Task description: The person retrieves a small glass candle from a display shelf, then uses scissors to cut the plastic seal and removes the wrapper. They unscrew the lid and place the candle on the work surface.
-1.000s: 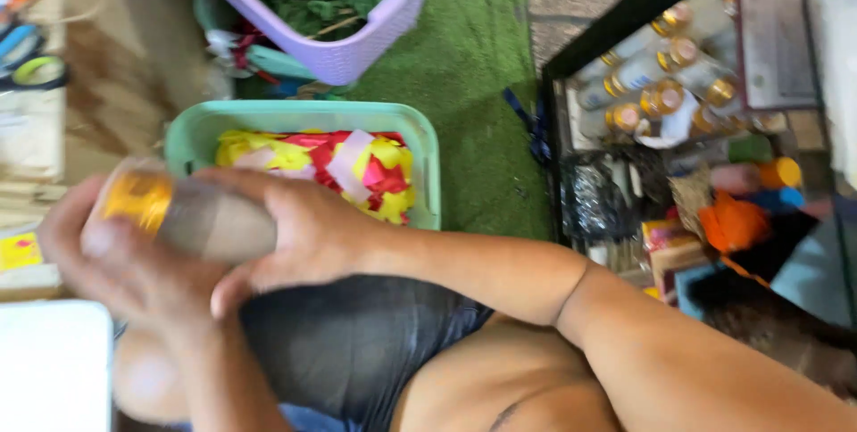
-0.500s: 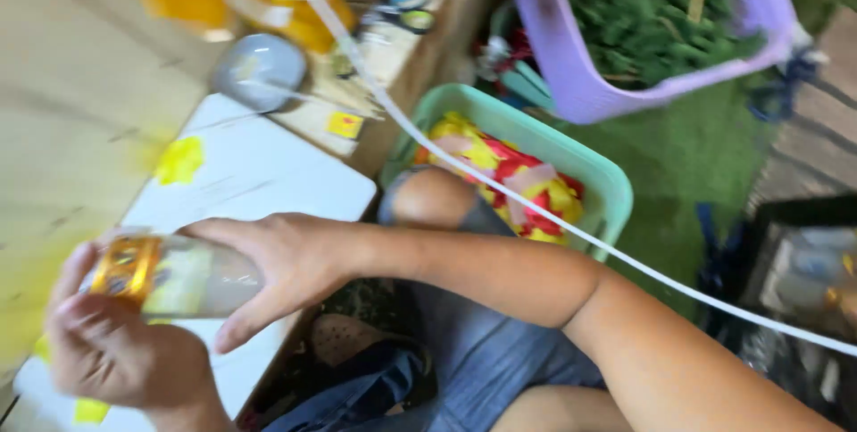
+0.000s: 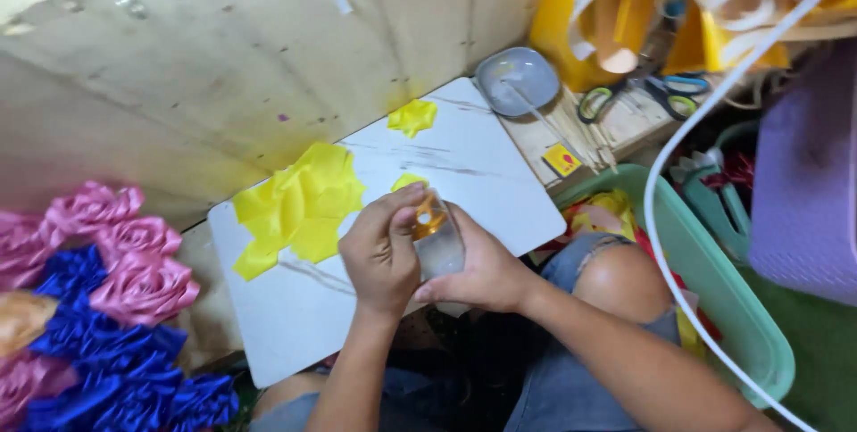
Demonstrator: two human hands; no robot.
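Raised over the white board [image 3: 500, 191] now, both hands [image 3: 384, 258] grip the orange-capped clear bottle [image 3: 436, 234].

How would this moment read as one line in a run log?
left hand: on bottle cap | right hand: holds clear bottle | below: white board, yellow ribbon pieces

A single head-worn camera looks steeply down, close above the white board [image 3: 357, 307] on the lap, wooden wall [image 3: 223, 57] filling the upper frame
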